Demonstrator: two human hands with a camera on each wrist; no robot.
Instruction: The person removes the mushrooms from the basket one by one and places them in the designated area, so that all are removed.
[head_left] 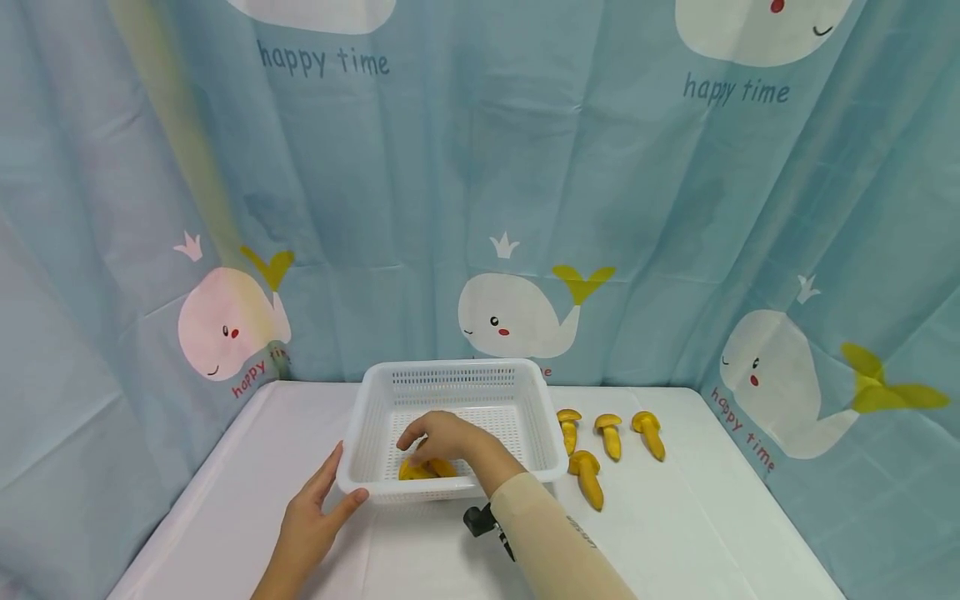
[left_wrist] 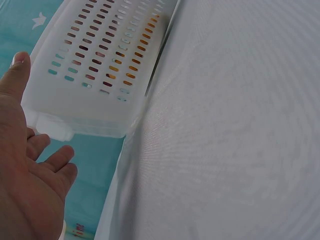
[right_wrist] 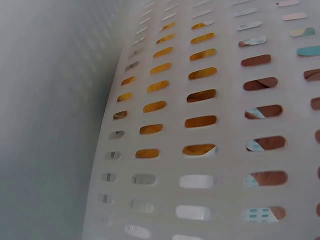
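A white plastic basket (head_left: 531,417) with slotted walls stands on the table. My left hand (head_left: 309,518) straddles its near left corner, thumb at the front rim and fingers along the left side. In the left wrist view, the thumb of my left hand (left_wrist: 30,175) lies near the slotted wall and the other fingers are loosely bent by the corner. My right hand (head_left: 447,437) reaches down inside the basket, just over yellow mushrooms (head_left: 442,468), with a gap between index finger and thumb. Through the slots in the right wrist view, yellow mushrooms (right_wrist: 201,95) show in part.
Several more yellow mushrooms (head_left: 588,481) lie on the white tabletop (head_left: 697,517) to the right of the basket. A small black device (head_left: 480,521) is at the right wrist. Behind the table hangs a blue curtain (head_left: 420,208) printed with whales.
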